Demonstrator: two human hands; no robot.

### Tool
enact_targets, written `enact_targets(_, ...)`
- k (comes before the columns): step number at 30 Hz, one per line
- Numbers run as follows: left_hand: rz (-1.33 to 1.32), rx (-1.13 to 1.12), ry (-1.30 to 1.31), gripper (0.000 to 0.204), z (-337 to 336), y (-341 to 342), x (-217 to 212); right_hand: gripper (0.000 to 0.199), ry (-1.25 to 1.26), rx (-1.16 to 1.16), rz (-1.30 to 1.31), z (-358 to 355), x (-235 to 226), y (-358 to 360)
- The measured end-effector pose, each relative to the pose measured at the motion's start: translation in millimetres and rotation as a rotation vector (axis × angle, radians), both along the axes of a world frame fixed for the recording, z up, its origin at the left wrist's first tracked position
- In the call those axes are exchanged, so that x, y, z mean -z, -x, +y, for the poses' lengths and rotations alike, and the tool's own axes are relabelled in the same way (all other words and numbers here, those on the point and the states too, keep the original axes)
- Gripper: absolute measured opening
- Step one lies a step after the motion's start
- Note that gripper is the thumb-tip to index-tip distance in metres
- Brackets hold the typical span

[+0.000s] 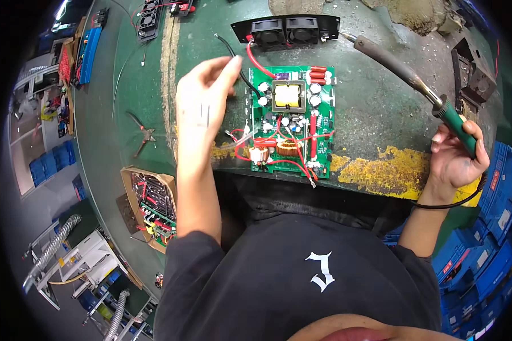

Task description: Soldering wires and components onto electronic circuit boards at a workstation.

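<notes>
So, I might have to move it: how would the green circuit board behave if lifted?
The circuit board looks flat, so probably stiff. Its bulky transformer likely adds weight. The thin red wires may flop.

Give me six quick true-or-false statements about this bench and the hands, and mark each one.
1. The right hand holds the soldering iron. True.
2. The tip touches the board. False: the tip is clear of the board, by the right end of the panel.
3. Two fans sit on the panel. True.
4. The pliers are in the left hand. False: they lie on the bench, left of that hand.
5. The handle is blue. False: green.
6. The board is nearer the person than the panel. True.
</notes>
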State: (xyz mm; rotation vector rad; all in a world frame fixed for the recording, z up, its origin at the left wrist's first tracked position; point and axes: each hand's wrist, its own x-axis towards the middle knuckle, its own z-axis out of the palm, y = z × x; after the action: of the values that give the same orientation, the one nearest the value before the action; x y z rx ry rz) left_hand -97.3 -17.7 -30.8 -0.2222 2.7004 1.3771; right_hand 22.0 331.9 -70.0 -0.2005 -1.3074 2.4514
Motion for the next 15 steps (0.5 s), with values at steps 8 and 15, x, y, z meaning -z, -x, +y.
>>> enact_targets(8, 0.358, 0.273, -0.033, 0.015, 19, -2, -2, 0.047, 0.061, 0.047, 0.030, 5, 1, 1)
enact_targets(15, 0.844, 0.563, 0.476, 0.016, 63, 1, -2, 0.042, 0.006, -0.054, 0.121, 7, 3, 2)
